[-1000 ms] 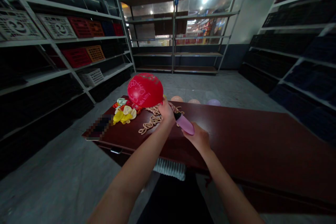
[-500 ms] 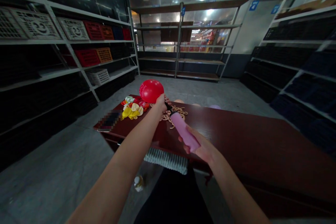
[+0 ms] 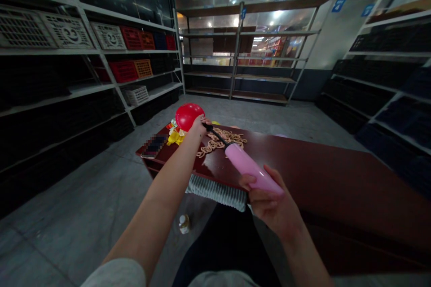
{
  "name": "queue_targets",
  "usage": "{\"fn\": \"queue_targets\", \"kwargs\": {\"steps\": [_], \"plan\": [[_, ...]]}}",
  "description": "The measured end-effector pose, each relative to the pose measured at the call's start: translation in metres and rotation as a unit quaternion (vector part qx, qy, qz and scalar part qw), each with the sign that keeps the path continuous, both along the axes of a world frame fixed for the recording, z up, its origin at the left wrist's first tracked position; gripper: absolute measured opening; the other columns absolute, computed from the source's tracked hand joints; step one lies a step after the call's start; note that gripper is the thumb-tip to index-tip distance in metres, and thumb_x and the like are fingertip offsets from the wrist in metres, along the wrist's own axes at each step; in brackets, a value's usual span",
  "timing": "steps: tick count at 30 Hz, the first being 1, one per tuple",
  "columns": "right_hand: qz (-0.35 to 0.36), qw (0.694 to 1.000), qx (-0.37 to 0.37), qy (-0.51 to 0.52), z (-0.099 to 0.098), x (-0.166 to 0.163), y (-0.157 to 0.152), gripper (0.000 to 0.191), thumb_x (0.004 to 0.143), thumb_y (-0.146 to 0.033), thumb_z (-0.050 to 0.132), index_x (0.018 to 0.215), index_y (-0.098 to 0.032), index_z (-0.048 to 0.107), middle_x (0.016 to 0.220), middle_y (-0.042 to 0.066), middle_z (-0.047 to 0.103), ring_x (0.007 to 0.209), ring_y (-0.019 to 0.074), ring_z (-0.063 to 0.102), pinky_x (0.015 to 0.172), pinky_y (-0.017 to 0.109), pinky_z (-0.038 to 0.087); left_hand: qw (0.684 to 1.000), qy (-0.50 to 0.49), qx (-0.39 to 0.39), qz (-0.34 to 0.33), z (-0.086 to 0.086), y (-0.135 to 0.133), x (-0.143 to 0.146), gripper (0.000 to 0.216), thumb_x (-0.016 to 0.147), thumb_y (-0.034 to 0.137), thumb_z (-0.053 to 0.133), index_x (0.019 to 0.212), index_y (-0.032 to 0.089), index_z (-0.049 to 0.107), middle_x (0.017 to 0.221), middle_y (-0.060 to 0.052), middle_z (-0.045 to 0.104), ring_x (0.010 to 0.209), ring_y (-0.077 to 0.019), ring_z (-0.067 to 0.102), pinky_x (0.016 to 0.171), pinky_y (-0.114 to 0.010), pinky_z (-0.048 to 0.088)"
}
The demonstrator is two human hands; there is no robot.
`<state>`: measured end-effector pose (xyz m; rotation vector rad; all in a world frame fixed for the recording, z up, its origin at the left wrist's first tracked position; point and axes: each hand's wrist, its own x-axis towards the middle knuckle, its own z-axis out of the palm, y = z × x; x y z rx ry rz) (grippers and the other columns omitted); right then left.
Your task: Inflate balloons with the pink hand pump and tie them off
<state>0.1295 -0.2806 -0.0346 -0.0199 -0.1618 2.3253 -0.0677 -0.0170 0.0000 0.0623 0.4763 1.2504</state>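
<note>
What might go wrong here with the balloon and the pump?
1. The left hand pinches the balloon neck onto the tip of the pump. Only that pinch seems to hold it, so it may slip off and lose air.
2. The thin black rod is drawn far out while the right hand grasps the pink body. A skewed push might bend it.
3. The balloon sits at the table corner, so if it is let go it could end up on the floor.
</note>
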Motion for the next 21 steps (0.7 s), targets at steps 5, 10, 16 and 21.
{"fn": "queue_targets", "kwargs": {"steps": [5, 10, 16, 21], "plan": [[0.002, 0.998, -0.029, 0.057, 0.01, -0.012, 0.0, 0.028, 0.098, -0.047, 0.051, 0.106, -0.023, 0.04, 0.092, -0.002, 0.063, 0.055, 0.0007, 0.058, 0.047, 0.008, 0.049, 0.999, -0.043, 0.017, -0.001, -0.012, -0.01, 0.0, 0.045, 0.097, 0.01, 0.04, 0.057, 0.021, 0.023, 0.039, 0.007, 0.027, 0.029, -0.0032, 0.03, 0.037, -0.014, 0.03], [-0.003, 0.997, -0.012, 0.077, 0.012, -0.026, 0.017, 0.03, 0.098, -0.045, 0.05, 0.113, -0.021, 0.039, 0.091, -0.004, 0.059, 0.055, 0.0003, 0.059, 0.048, 0.008, 0.049, 0.994, -0.084, 0.06, -0.045, -0.013, -0.023, 0.015, 0.046, 0.1, 0.013, 0.041, 0.057, 0.02, 0.028, 0.039, 0.008, 0.029, 0.029, -0.0028, 0.031, 0.037, -0.014, 0.03], [-0.019, 0.998, 0.006, 0.051, 0.008, -0.037, 0.043, 0.023, 0.095, -0.038, 0.054, 0.103, -0.022, 0.04, 0.086, -0.005, 0.059, 0.052, 0.0001, 0.057, 0.047, 0.008, 0.048, 0.988, -0.086, 0.064, -0.112, -0.005, -0.042, 0.04, 0.049, 0.102, 0.018, 0.043, 0.056, 0.021, 0.027, 0.039, 0.008, 0.027, 0.029, -0.0031, 0.029, 0.036, -0.015, 0.029], [-0.046, 0.999, -0.017, 0.004, 0.007, -0.04, 0.044, 0.024, 0.094, -0.036, 0.055, 0.106, -0.02, 0.043, 0.085, -0.003, 0.06, 0.051, 0.0012, 0.053, 0.046, 0.01, 0.047, 0.99, -0.045, 0.03, -0.132, -0.001, -0.039, 0.042, 0.049, 0.103, 0.021, 0.043, 0.057, 0.022, 0.025, 0.039, 0.008, 0.027, 0.029, -0.0046, 0.029, 0.035, -0.017, 0.026]]}}
